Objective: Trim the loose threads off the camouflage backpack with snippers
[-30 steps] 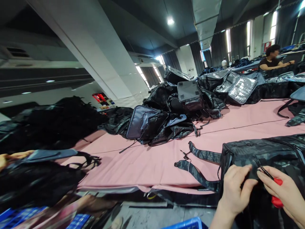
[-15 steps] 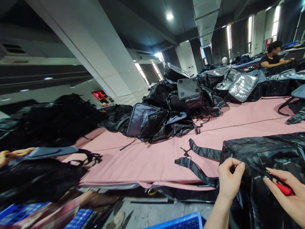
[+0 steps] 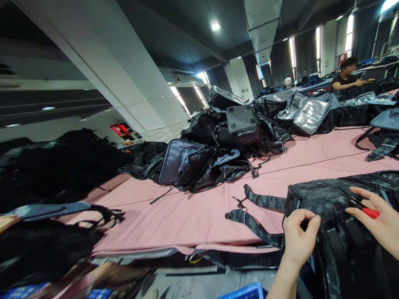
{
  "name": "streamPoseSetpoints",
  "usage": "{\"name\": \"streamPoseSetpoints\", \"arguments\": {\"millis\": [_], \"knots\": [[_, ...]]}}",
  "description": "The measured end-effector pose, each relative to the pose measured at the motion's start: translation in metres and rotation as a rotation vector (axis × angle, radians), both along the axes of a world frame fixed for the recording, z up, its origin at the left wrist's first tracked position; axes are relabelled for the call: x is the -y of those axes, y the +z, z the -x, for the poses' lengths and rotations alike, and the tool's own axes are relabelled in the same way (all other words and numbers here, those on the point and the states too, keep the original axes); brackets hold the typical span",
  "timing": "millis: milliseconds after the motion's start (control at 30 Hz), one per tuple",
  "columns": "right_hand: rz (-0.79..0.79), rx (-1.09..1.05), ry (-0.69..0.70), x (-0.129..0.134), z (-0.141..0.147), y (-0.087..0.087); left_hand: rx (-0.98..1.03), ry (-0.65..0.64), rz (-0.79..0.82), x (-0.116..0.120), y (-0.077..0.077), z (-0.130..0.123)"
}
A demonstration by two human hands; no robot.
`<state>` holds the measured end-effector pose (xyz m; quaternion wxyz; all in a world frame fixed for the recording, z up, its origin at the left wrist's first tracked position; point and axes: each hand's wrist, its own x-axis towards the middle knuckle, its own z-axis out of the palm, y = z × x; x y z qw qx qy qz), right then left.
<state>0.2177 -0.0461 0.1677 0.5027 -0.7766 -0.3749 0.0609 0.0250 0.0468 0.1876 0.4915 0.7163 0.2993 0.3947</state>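
A black camouflage backpack (image 3: 336,220) lies on the pink-covered table at the right, its two padded straps (image 3: 252,224) stretched out to the left. At the bag's near left corner, my left hand (image 3: 301,236) is closed in a pinch; whatever sits between thumb and finger is too small to see. Over the bag's upper face, my right hand (image 3: 378,220) is closed around thread snips (image 3: 370,212) with a red handle and dark metal tips. The snips' tips point left, and part of them is hidden by the fingers.
The pink table (image 3: 174,216) carries a heap of backpacks (image 3: 215,153) and bags with silvery lining (image 3: 311,114). At left, a co-worker's hand (image 3: 8,223) holds another bag (image 3: 46,241). A blue crate (image 3: 245,291) is below the table edge. Another person (image 3: 349,79) works at far right.
My right hand with the snips has risen and moved away from my left hand. My left hand keeps its pinch. The view has shifted slightly to the right.
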Motion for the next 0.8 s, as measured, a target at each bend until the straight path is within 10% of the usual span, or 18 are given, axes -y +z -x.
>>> {"name": "streamPoseSetpoints", "arguments": {"millis": [600, 800], "knots": [[-0.058, -0.145, 0.066, -0.006, -0.013, -0.02, -0.183, 0.051, -0.623, 0.006, -0.003, -0.048], [-0.096, -0.128, 0.109, -0.004, -0.015, -0.03, -0.21, 0.019, -0.471, 0.0, -0.005, -0.046]]}}
